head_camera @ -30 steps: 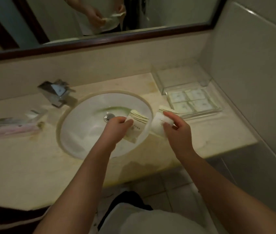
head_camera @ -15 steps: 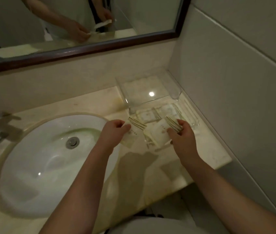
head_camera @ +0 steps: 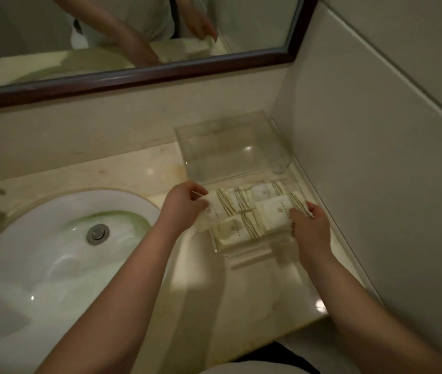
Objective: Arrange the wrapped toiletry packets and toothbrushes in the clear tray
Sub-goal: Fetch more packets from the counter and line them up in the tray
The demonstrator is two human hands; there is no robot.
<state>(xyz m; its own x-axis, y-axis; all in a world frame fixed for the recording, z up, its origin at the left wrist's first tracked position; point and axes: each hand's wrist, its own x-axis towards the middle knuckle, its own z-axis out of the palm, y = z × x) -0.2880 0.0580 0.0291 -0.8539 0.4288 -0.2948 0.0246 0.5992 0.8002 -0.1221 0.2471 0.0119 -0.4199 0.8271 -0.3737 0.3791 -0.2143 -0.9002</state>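
The clear tray (head_camera: 244,253) sits on the counter in the right corner, its front part holding several white wrapped packets with gold stripes. My left hand (head_camera: 184,205) grips one wrapped packet (head_camera: 220,206) over the tray's left edge. My right hand (head_camera: 309,230) holds another wrapped packet (head_camera: 276,214) over the tray's right front. A further packet (head_camera: 237,229) lies flat in the tray between them, and one more packet (head_camera: 264,191) lies at the back. No toothbrushes are in view.
A clear open-topped box section (head_camera: 230,149) stands behind the packets against the back wall. The white sink basin (head_camera: 52,252) fills the left, with its drain (head_camera: 97,234). A tiled wall (head_camera: 376,157) closes the right side; a framed mirror (head_camera: 133,76) hangs above.
Both hands carried their packets from above the sink rightward to the tray. The view swung right with them, so the tap and the items at the left left the frame.
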